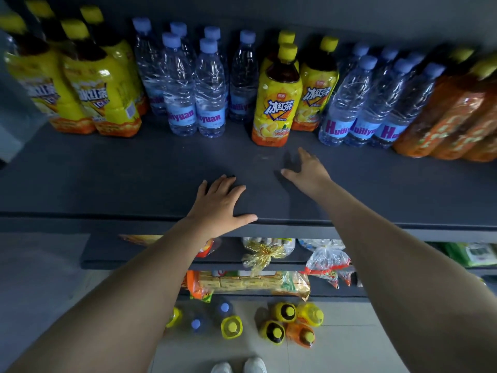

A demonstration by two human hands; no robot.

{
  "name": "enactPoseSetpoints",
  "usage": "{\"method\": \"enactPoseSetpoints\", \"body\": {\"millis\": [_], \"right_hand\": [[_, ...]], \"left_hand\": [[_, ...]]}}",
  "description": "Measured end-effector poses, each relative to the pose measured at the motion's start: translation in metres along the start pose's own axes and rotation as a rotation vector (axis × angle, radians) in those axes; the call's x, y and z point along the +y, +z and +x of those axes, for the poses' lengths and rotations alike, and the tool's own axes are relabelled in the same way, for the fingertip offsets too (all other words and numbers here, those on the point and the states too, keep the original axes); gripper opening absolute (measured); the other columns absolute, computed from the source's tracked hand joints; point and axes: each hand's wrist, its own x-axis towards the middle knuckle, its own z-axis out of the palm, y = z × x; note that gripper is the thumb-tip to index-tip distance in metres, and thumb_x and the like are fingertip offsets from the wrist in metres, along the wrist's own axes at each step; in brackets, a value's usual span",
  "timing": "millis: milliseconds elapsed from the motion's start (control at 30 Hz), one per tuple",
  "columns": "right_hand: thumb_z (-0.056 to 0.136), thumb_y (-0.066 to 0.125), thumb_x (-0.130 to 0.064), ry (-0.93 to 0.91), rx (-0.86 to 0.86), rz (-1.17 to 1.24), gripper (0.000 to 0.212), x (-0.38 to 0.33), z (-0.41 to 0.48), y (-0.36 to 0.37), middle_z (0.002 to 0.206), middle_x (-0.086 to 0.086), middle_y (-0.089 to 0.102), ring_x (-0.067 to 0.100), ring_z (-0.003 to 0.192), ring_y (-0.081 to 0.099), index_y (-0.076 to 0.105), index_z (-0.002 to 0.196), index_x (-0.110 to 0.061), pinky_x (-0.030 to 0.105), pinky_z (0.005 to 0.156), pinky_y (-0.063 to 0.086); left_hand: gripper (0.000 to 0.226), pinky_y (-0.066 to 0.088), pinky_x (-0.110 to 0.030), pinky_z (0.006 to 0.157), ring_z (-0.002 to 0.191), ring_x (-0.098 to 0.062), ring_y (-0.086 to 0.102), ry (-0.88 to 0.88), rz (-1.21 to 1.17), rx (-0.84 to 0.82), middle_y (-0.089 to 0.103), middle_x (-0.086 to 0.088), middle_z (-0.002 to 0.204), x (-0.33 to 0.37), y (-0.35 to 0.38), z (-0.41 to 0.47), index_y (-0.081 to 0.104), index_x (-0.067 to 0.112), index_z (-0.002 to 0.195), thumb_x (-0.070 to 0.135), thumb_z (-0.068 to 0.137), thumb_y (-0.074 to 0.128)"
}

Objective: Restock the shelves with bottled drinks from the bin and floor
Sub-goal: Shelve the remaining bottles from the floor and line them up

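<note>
Both grips were wide and empty. The left hand point(220, 203) lay flat on the shelf point(107, 170), well short of the front iced-tea bottle point(277, 103). The right hand point(306, 170), splayed, was just before that upright bottle, perhaps touching the shelf. Far below that bottle the floor bottles point(285, 324) stood caps-up, long axes toward the camera, a few hidden by the left forearm.

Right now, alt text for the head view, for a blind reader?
Both hands are empty and open over the dark shelf: the left hand rests flat near its front edge, the right hand is spread just before a yellow tea bottle. More bottles stand on the floor below.
</note>
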Motion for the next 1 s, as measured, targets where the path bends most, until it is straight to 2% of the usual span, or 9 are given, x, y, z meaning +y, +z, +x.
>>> {"method": "enactPoseSetpoints", "body": {"millis": [133,400,633,833,1000], "right_hand": [[0.088,0.059,-0.039,0.009,-0.037,-0.07,0.082,0.004,-0.032,-0.011,0.155,0.011,0.021,0.032,0.141,0.024,0.013,0.151,-0.014,0.04,0.113,0.028],[0.088,0.058,-0.042,-0.01,-0.075,-0.121,0.081,-0.002,-0.087,-0.036,0.156,0.008,0.018,0.034,0.139,0.025,0.013,0.151,-0.018,0.045,0.11,0.032],[0.088,0.059,-0.042,-0.09,-0.049,-0.116,0.079,0.0,-0.128,-0.058,0.154,0.008,0.022,0.033,0.138,0.027,0.017,0.149,-0.016,0.049,0.11,0.031],[0.089,0.058,-0.04,-0.169,-0.091,-0.112,0.076,0.015,-0.176,-0.073,0.153,0.01,0.021,0.033,0.14,0.023,0.019,0.148,-0.014,0.05,0.111,0.029],[0.091,0.055,-0.037,-0.183,-0.123,-0.131,0.068,0.026,-0.211,-0.078,0.151,0.012,0.025,0.036,0.136,0.027,0.023,0.146,-0.015,0.052,0.108,0.031]], "left_hand": [[0.059,0.01,-0.052,0.116,0.142,-0.021,0.016,-0.05,-0.085,0.031,0.022,0.0,0.151,0.013,-0.015,-0.017,0.034,0.022,0.139,0.056,0.091,0.037],[0.047,0.025,-0.048,0.112,0.135,-0.021,0.031,-0.125,-0.152,0.19,0.038,-0.001,0.143,0.025,-0.046,-0.059,0.046,0.018,0.131,0.043,0.092,0.046],[0.048,0.029,-0.043,0.11,0.135,-0.021,0.032,-0.228,-0.122,0.246,0.038,-0.002,0.144,0.064,-0.064,-0.107,0.045,0.017,0.132,0.043,0.092,0.047],[0.047,0.029,-0.042,0.11,0.134,-0.022,0.032,-0.27,-0.097,0.287,0.041,-0.002,0.141,0.105,-0.069,-0.151,0.046,0.016,0.132,0.041,0.092,0.048],[0.055,0.029,-0.042,0.111,0.137,-0.023,0.027,-0.272,-0.099,0.27,0.035,-0.004,0.146,0.128,-0.072,-0.185,0.034,0.018,0.141,0.039,0.092,0.048]]}}
